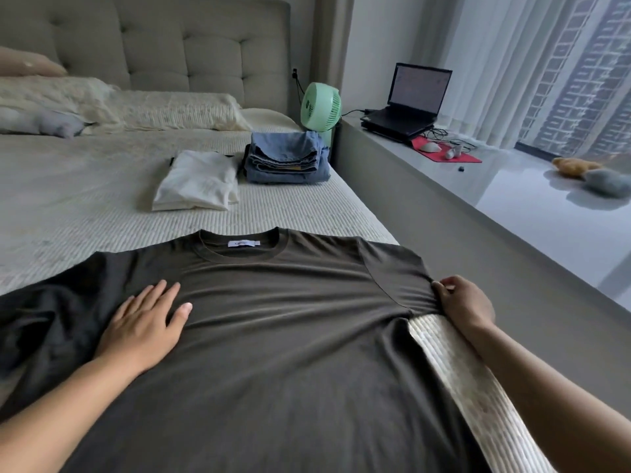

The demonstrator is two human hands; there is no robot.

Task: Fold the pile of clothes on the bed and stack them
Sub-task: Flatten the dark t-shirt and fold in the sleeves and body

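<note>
Item in hand: dark brown T-shirt [273,336], spread face-up and collar-away across the near part of the bed [85,186], evidently laid flat so its creases can be drawn out before the first fold. Left hand [143,329] lies palm-down with straight fingers on the chest, seemingly as an anchor, while the right hand [464,302] pinches the cloth at the right sleeve seam near the bed's edge, apparently tugging it taut against that anchor. Finished stock further up the bed: folded cream garment [196,180] and, just beside it, stacked folded jeans [286,158], set well apart from the shirt, probably to keep working room free.
</note>
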